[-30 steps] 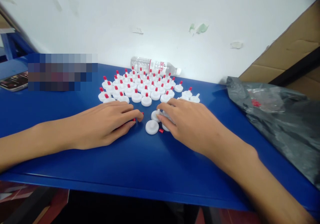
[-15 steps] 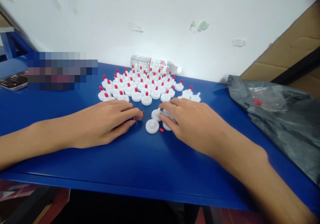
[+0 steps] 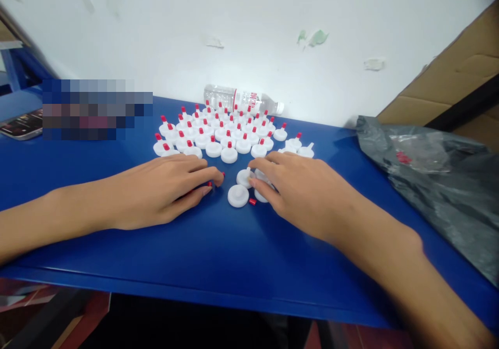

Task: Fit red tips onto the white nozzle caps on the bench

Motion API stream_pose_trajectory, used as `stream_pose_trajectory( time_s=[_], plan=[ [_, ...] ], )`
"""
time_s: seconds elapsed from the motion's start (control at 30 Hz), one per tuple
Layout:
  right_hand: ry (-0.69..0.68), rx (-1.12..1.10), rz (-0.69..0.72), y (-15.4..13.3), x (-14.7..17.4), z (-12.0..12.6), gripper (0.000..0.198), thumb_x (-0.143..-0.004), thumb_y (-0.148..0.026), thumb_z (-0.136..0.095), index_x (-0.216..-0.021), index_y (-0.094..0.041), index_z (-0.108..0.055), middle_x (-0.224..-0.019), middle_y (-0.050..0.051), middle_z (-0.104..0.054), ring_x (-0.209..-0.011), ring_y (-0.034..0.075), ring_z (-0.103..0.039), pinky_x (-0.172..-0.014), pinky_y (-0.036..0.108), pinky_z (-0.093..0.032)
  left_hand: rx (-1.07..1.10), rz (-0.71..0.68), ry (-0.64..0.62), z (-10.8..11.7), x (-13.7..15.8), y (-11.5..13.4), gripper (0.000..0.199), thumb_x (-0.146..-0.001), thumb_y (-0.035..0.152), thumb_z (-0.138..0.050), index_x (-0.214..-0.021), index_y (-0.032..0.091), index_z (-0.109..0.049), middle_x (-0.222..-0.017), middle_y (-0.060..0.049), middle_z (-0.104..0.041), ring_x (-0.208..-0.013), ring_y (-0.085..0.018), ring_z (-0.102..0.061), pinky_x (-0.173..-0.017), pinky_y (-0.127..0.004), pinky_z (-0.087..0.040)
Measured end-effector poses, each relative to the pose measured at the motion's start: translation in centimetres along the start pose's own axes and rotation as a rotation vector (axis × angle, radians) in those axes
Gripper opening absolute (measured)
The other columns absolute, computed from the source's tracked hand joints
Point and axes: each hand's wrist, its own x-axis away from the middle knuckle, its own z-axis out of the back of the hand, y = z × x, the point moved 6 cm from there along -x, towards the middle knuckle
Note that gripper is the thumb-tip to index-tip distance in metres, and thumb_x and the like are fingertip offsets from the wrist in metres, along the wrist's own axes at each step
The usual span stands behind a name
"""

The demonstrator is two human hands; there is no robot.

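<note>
My right hand (image 3: pixel 298 188) has its thumb and index finger closed on the short spout of a white nozzle cap (image 3: pixel 244 178), which has no red tip on it. More white caps lie partly hidden under that hand. Just in front are another white nozzle cap (image 3: pixel 238 196) and a loose red tip cap (image 3: pixel 252 202). My left hand (image 3: pixel 175 188) rests on the table with curled fingers, its thumb and index finger around a small red tip cap (image 3: pixel 209 184). Other red bits show beneath and behind these fingers. Beyond both hands stand several white nozzle caps (image 3: pixel 229 155) with red tips.
A clear plastic bottle (image 3: pixel 244 99) lies against the white wall. On the right, a grey plastic bag (image 3: pixel 424 183) carries a small clear bag (image 3: pixel 421 154) with red pieces. Cardboard (image 3: pixel 448 74) leans behind it. A phone (image 3: pixel 23 125) lies at the left on the blue table (image 3: pixel 202 266).
The view has shifted very slightly. Both hands keep practically the same place and grip, and the caps have not visibly moved.
</note>
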Motion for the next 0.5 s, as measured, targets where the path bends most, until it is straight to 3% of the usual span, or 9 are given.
stream_pose_trajectory(
  time_s=[0.5],
  plan=[
    [-0.023, -0.023, 0.007, 0.07, -0.05, 0.02, 0.032, -0.109, -0.033, -0.039, -0.12, -0.02, -0.066, -0.107, 0.009, -0.071, -0.1, 0.025, -0.069, -0.068, 0.034, -0.044, 0.016, 0.027, -0.002, -0.07, 0.02, -0.26, 0.033, -0.108, 0.035, -0.041, -0.131, 0.025, -0.063, -0.106, -0.007, -0.069, -0.091, -0.022, -0.066, -0.083, -0.034, -0.05]
  ],
)
